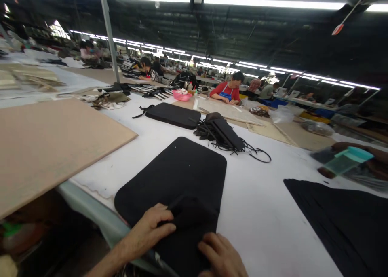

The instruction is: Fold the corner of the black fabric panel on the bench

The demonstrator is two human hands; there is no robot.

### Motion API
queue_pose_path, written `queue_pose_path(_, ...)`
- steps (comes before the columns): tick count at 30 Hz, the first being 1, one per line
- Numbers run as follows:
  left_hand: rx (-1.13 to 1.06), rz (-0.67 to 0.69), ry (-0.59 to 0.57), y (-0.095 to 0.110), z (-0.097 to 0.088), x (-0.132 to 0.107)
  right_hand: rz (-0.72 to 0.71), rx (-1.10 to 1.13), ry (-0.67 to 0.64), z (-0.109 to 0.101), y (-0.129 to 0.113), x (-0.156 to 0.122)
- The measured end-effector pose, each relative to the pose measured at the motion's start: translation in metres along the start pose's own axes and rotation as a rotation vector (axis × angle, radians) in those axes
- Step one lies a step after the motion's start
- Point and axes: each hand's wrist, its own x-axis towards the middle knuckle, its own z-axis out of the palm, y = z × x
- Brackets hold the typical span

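Observation:
A black padded fabric panel [178, 176] with rounded corners lies on the white worktable [257, 212] in front of me. A smaller black fabric piece [190, 216] rests on its near edge. My left hand [151, 228] pinches the left side of that small piece between thumb and fingers. My right hand [221, 256] lies on the dark fabric at the bottom edge, fingers curled and pressing down; its fingertips are partly cut off by the frame.
A brown board [54, 143] covers the table to the left. Farther back lie another black panel [174, 115] and a pile of black straps [227, 137]. Black cloth [342, 224] lies right, a green object [348, 159] beyond. Other people work at distant tables.

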Motion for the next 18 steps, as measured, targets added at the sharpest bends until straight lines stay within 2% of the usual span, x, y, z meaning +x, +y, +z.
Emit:
queue_pose_path(1,0.004,0.011,0.0,-0.001,0.0,0.0,0.055,0.061,-0.067,-0.006,-0.005,0.0)
queue_pose_path(4,0.007,0.042,-0.003,-0.003,-0.001,-0.001,0.167,0.151,-0.165,-0.024,-0.017,0.004)
queue_pose_path(8,0.011,0.054,-0.008,-0.005,0.0,0.0,0.21,0.256,-0.184,-0.029,-0.024,0.005)
queue_pose_path(15,0.048,0.077,-0.011,-0.006,-0.001,0.0,0.321,0.5,-0.247,-0.034,-0.019,0.012)
queue_pose_path(18,0.048,0.081,-0.009,-0.007,-0.002,0.0,0.371,0.485,-0.228,-0.033,-0.017,0.014)
